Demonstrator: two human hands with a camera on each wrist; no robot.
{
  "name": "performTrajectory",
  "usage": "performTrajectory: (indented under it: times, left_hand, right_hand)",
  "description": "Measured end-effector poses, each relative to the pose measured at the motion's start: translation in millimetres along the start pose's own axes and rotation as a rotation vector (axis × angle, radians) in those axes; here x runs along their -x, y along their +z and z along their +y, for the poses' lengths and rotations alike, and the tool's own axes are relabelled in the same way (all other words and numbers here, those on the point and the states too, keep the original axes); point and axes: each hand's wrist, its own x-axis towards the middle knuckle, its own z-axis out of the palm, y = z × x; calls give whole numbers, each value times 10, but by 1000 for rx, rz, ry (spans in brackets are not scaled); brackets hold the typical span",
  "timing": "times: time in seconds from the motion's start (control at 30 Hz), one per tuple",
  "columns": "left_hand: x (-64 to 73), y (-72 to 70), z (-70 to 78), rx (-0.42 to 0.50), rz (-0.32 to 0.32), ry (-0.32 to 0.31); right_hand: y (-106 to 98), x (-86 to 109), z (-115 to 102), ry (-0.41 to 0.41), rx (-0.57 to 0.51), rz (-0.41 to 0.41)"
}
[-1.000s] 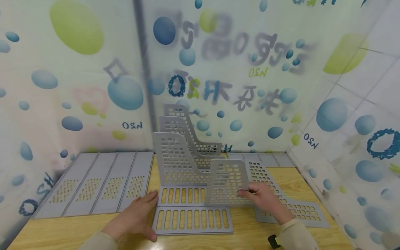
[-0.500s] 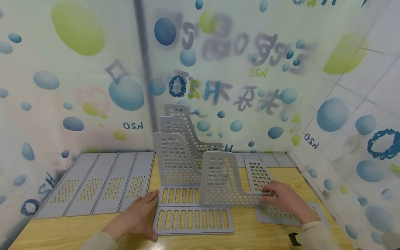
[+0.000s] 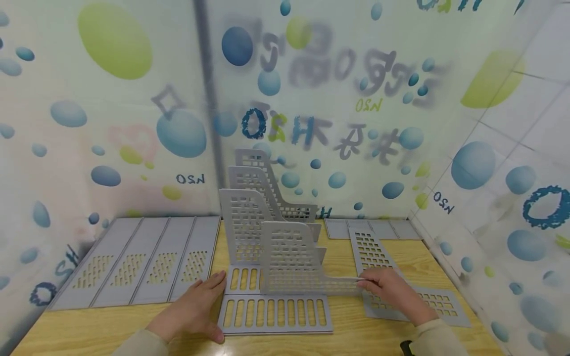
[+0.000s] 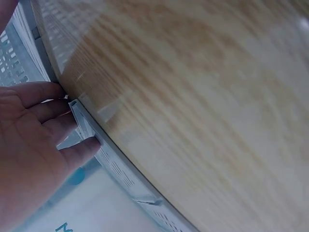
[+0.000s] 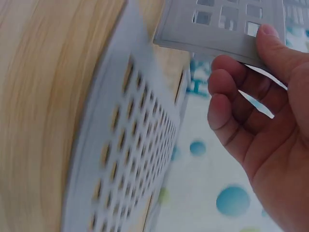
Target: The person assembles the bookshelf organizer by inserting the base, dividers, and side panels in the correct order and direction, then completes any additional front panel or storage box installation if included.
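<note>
My right hand (image 3: 389, 291) pinches the low front arm of a grey perforated L-shaped side panel (image 3: 291, 257), thumb against fingers; the right wrist view shows the same grip on the panel's corner (image 5: 227, 29). This panel stands upright over the slotted grey base (image 3: 276, 316), near the seam between its two visible slotted sections. Behind it, several like panels (image 3: 240, 222) stand upright in a row, partly covered. My left hand (image 3: 193, 309) rests on the table beside the base's left edge, fingers extended. In the left wrist view its fingertips lie by panel edges (image 4: 91, 130).
Several flat grey panels with slanted holes (image 3: 151, 264) lie side by side at the left. Another L-shaped panel (image 3: 429, 299) lies flat under and beyond my right hand. More grey panels (image 3: 378, 228) lie at the back right. A patterned curtain (image 3: 378, 163) borders the wooden table.
My right hand has shifted its grip from the panel's edge to its front arm. The panel swung right, then moved back left over the base. My left hand stays in place.
</note>
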Motion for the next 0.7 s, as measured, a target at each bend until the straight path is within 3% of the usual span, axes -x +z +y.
performTrajectory:
  times: [0.27,0.5,0.7]
  left_hand:
    - [2,-6,-4,12,2,11]
    - [-19,22,-54,-20,51,86]
    - [-19,18,-80,-50,86,120]
  right_hand:
    - [235,-291,-256,75,-27,-90]
    - [432,-481,-401,50,-27,-71]
    - [522,-526,-408,55,-28,-46]
